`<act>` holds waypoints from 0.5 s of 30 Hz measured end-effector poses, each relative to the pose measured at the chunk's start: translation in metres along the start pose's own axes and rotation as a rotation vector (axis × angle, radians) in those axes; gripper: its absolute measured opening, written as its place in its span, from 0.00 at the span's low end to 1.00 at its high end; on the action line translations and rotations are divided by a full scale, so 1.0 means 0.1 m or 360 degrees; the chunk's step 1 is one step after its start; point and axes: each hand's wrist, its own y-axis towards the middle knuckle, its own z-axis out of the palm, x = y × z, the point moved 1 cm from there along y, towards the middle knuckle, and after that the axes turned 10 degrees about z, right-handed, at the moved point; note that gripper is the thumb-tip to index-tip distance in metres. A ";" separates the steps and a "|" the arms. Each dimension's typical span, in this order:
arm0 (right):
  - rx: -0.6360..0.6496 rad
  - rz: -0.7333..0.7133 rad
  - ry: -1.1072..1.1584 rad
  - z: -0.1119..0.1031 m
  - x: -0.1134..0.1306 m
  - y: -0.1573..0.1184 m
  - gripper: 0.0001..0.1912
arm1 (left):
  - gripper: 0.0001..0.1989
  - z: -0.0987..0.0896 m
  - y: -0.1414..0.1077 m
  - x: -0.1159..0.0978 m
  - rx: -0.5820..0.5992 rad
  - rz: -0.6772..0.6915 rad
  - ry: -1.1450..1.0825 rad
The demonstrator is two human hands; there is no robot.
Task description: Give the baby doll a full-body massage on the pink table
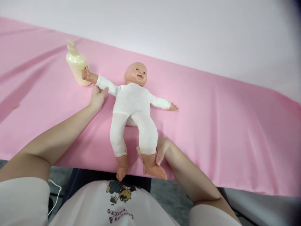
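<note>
A baby doll (131, 100) with a white cloth body lies on its back, its head away from me and its feet at the near edge. My left hand (98, 96) is closed around the doll's arm on the left, thumb on top near the sleeve; some fingers are hidden underneath. Around the doll's lower leg on the right, just above the foot, my right hand (162, 150) is wrapped, with fingertips showing on the far side of the ankle. Beside the doll's raised left-side fist stands a cream pump bottle (78, 69).
Pink cloth (195, 125) covers the table, with folds on the left and right. A white wall (188, 34) rises behind it. Below the near edge, a white cable (57, 194) hangs over the grey floor.
</note>
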 end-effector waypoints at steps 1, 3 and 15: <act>0.0048 -0.0095 0.0042 0.01 0.00 -0.02 0.24 | 0.28 0.01 -0.01 -0.02 0.0044 0.0057 0.0065; 0.0016 -0.0275 0.0233 0.03 -0.01 -0.05 0.26 | 0.30 0.04 -0.05 -0.09 0.0181 0.0172 0.0200; -0.1185 -0.0448 0.0869 -0.13 0.05 0.00 0.25 | 0.22 0.21 -0.22 -0.49 0.1030 0.0668 0.0819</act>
